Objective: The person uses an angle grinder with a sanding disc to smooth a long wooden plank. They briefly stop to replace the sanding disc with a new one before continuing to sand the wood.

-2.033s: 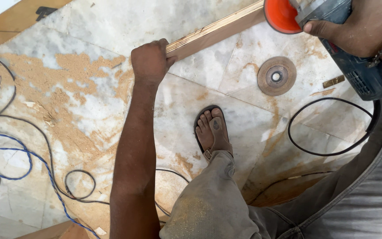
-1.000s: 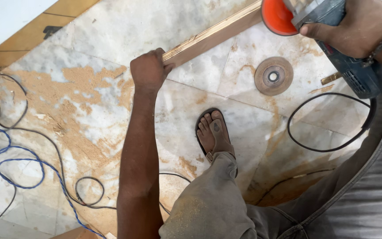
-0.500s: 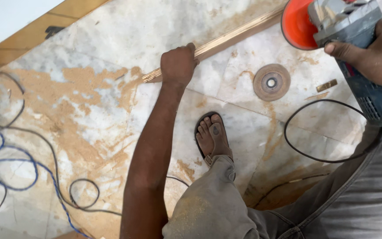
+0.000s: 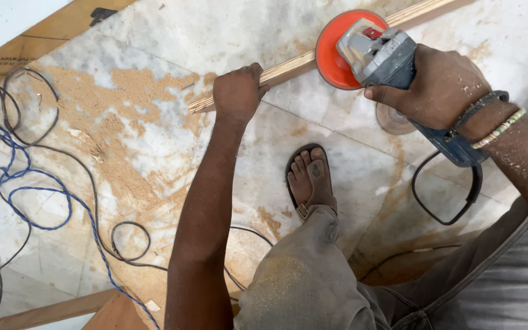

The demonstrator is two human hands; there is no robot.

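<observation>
I see my left hand (image 4: 238, 93) clamped round the wood strip (image 4: 288, 68), running 8 to 2 o'clock; my right hand (image 4: 438, 85) (nearer the strip's middle) grips the sander (image 4: 362, 52), its disc touching the strip.

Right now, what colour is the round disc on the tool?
Orange-red disc, clearest in the head view.

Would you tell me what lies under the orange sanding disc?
The wooden strip passes under the orange disc and reappears beyond it. The covered stretch and the floor beneath are hidden.
</observation>
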